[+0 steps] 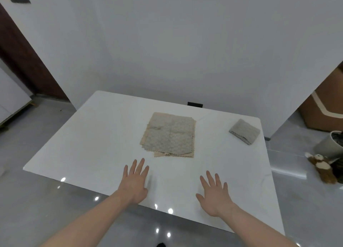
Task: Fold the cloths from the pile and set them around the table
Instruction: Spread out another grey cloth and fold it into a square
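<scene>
The pile of cloths (168, 134) lies flat mid-table (104, 135), one folded cloth (244, 131) set well right of it. Both grips, left hand (134, 181) and right hand (215, 195), are spread, holding nothing, just nearer than the pile. Soft, light cloth is best pinched at near corners; bare table is left all round.

The desk (104, 135) is glossy white with faint pale veining. At its middle, the pile of cloths (169, 134) shows a grey top cloth with a small repeating raised pattern, and peach-beige cloths peek out beneath it along the edges. Toward the desk's far right corner, the folded cloth (244, 131) is grey with the same texture. Right of the desk, a pot (328, 144) looks off-white, and a furry thing (322, 167), perhaps a toy, is brown and cream.
</scene>
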